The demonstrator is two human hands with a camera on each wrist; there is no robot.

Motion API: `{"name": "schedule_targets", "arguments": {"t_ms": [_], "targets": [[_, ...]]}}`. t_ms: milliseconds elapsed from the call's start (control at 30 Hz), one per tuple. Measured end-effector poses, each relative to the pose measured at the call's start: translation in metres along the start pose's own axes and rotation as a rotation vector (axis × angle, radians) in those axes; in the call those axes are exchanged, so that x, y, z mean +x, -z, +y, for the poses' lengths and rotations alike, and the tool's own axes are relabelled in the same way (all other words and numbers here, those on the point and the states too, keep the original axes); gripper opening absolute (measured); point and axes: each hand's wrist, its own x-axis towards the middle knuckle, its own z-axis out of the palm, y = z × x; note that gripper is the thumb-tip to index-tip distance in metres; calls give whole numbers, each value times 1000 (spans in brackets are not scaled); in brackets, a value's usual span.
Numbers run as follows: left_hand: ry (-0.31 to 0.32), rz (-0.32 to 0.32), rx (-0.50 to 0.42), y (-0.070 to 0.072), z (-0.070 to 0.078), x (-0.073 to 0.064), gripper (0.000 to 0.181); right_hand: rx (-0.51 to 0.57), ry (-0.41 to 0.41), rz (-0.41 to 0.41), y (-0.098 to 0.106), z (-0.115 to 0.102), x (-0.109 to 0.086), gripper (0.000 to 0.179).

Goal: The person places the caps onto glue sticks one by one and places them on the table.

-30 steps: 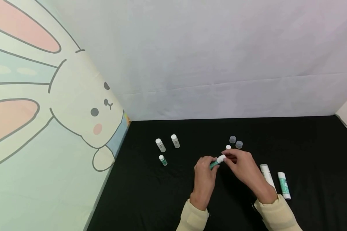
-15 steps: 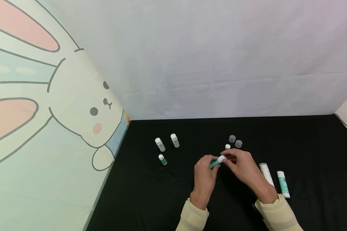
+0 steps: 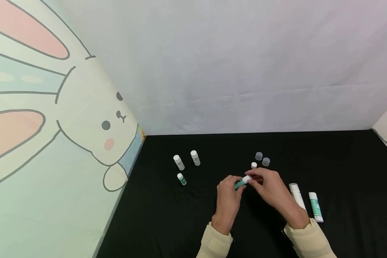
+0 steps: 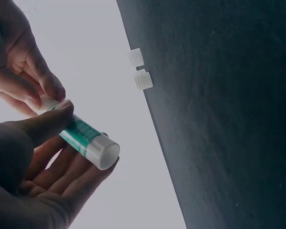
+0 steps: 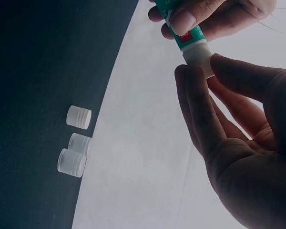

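My left hand [image 3: 228,199] grips a green-labelled glue stick [image 3: 240,184] around its body. In the left wrist view, the tube's whitish round end [image 4: 105,151] points out past the fingers. My right hand [image 3: 269,186] pinches the white cap [image 5: 200,57] at the other end between thumb and fingertips. Cap and tube lie in line, tilted, above the black cloth. A small white cap [image 3: 254,165] stands just beyond the right hand, partly hidden by it. Two translucent caps [image 3: 262,158] are close behind.
On the black-clothed table [image 3: 154,222], two white glue sticks [image 3: 187,160] and a small green one [image 3: 182,179] stand at the left. A large white tube [image 3: 297,196] and a green-and-white tube [image 3: 316,207] are by the right forearm. A pale wall [image 3: 245,71] rises behind.
A second ago the white cap slanted against the glue stick's end; now it sits in line with the tube. Both hands have stayed almost in place.
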Motion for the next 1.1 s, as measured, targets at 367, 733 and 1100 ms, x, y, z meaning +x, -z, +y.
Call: {"name": "schedule_targets", "arguments": {"t_ms": [367, 733, 1100], "targets": [[-23, -10, 46, -4, 0, -3, 17, -14, -32, -42, 1, 1, -4, 20], [-34, -23, 32, -5, 1, -5, 16, -44, -11, -41, 1, 2, -5, 20], [-59, -2, 38, -7, 2, -6, 18, -40, -12, -54, 3, 0, -5, 20]]}}
